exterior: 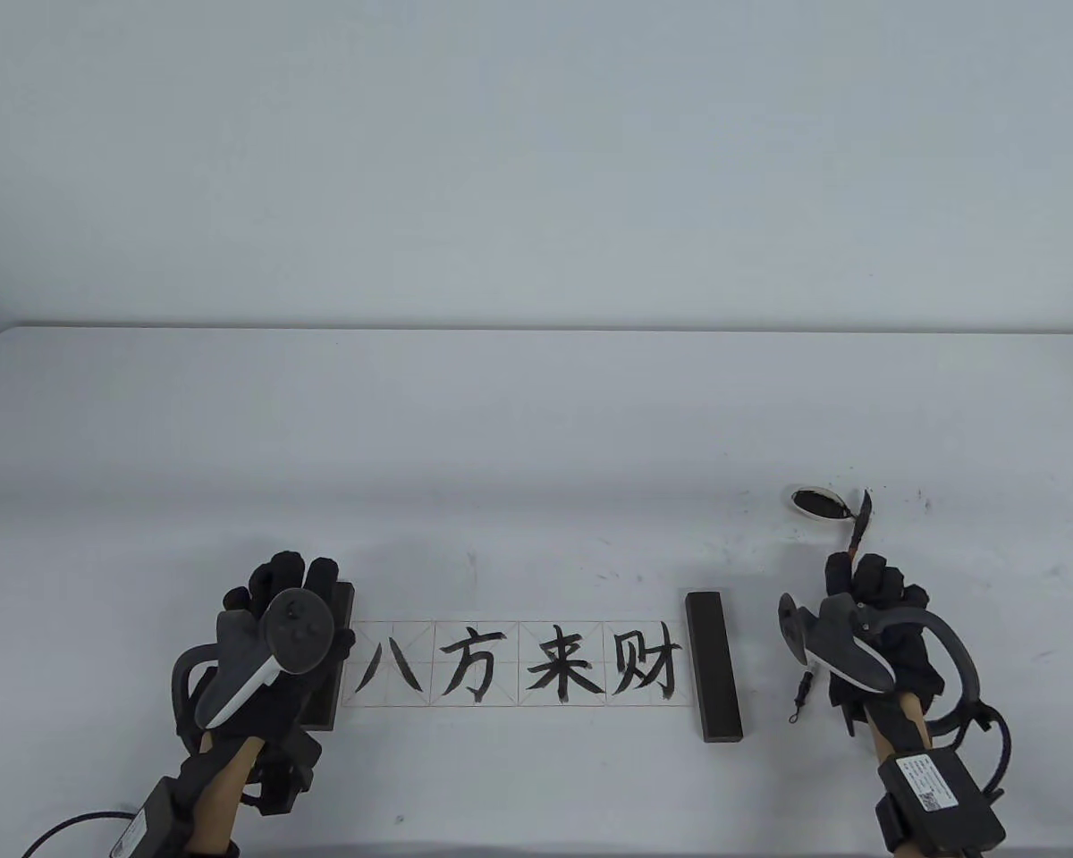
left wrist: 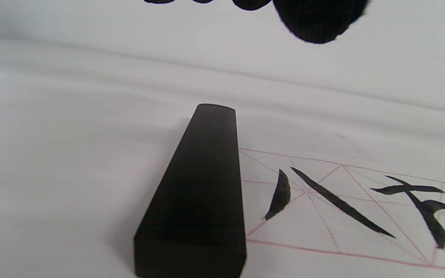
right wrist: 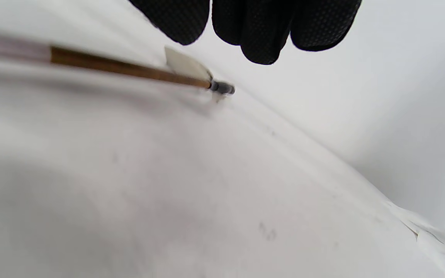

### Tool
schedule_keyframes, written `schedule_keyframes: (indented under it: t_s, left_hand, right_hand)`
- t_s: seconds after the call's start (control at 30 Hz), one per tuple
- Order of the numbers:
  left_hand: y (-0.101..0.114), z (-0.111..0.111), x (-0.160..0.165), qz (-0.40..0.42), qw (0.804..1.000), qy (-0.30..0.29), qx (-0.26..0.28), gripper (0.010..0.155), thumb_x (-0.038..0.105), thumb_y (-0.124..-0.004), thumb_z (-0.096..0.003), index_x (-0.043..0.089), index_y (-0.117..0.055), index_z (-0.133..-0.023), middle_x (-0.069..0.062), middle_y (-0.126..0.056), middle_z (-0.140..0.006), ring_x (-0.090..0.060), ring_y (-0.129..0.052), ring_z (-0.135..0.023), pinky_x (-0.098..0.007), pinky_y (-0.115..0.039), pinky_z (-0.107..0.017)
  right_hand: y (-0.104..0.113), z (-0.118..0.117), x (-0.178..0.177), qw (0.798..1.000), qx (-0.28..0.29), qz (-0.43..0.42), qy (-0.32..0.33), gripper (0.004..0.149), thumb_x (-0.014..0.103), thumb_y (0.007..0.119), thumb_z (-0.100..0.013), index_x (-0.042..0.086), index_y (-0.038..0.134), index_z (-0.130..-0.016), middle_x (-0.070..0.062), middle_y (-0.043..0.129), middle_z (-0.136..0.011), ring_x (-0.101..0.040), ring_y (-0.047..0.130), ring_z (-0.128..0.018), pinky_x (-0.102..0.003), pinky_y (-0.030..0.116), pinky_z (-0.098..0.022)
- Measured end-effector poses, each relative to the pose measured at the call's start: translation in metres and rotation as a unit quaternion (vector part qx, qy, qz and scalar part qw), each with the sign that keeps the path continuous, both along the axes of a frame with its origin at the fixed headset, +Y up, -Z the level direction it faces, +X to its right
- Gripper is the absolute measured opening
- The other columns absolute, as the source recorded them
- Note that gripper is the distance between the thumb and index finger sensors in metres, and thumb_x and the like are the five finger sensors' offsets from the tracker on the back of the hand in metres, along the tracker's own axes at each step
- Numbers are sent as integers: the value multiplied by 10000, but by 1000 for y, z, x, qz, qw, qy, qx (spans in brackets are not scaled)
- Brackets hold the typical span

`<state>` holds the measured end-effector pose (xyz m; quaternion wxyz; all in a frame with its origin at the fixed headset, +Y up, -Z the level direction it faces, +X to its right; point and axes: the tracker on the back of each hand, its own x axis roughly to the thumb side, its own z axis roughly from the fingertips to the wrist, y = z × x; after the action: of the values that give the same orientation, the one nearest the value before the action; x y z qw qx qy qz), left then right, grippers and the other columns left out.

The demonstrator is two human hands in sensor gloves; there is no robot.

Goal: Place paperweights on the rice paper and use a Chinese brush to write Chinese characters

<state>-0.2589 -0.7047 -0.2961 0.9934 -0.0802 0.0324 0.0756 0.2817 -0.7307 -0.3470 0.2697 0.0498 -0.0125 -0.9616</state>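
White table [exterior: 536, 429], seen from above, with wrist views.

Rice paper: narrow white strip with a red grid [exterior: 519, 663], lying flat near the front edge, bearing four black brushed characters.

Left paperweight: dark rectangular bar [exterior: 338, 661], lying across the strip's left end, largely covered from above by the left hand; the left wrist view shows it [left wrist: 199, 200] flat on the paper edge beside the first character.

Right paperweight: matching dark bar [exterior: 713, 666], lying across the strip's right end, untouched.

Chinese brush: brown-handled brush with a black inked tip [exterior: 861, 518], tip pointing far, just beside the ink dish.

Ink dish: small white oval dish with black ink [exterior: 818, 500], right of the paper, farther back.

Left hand [exterior: 277, 643]: black glove, over the left bar, fingers extended above it; contact cannot be told.

Right hand [exterior: 867, 617]: black glove, fingers curled round the brush handle.
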Motion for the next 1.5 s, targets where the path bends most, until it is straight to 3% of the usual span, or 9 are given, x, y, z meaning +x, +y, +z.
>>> schedule_keyframes:
  t_s: [0.23, 0.43, 0.6, 0.77, 1.5]
  left_hand:
    - [-2, 1, 2, -4, 1000, -1, -2, 812, 524, -599, -526, 365, -172, -1198, -67, -125, -1279, -367, -196, -1217, -524, -148, -857]
    - [-2, 0, 3, -4, 1000, 0, -2, 813, 525, -598, -527, 366, -165, -1197, -66, -117, -1279, -365, -192, -1218, -522, -144, -858]
    - [-3, 0, 4, -4, 1000, -1, -3, 815, 526, -596, -527, 368, -158, -1196, -67, -117, -1279, -364, -190, -1218, -524, -145, -857]
    - [-5, -1, 4, 21, 1000, -12, -14, 820, 528, -593, -529, 365, -144, -1195, -71, -114, -1278, -367, -193, -1217, -528, -152, -856]
    - [-3, -3, 2, 21, 1000, 0, -13, 818, 530, -590, -529, 377, -137, -1192, -57, -100, -1279, -365, -175, -1217, -530, -136, -857]
  right_hand:
    - [49, 23, -12, 989, 93, -103, 48, 627, 262, 676, -569, 90, 384, -1097, -250, 520, -1087, -404, 647, -967, -633, 570, -681]
    - [67, 38, -35, 970, 129, -188, 90, 625, 299, 649, -584, 76, 398, -1111, -254, 484, -1120, -437, 595, -1006, -681, 535, -677]
    - [61, 42, -53, 950, 130, -264, 103, 653, 325, 638, -590, 72, 366, -1127, -250, 402, -1156, -482, 457, -1049, -725, 457, -674]
    - [42, 44, -62, 947, 67, -298, 98, 703, 362, 625, -596, 73, 282, -1137, -261, 274, -1169, -502, 317, -1063, -752, 371, -674]
    - [36, 47, -58, 956, 79, -262, 106, 707, 368, 634, -587, 47, 313, -1129, -271, 318, -1160, -511, 359, -1051, -745, 391, -670]
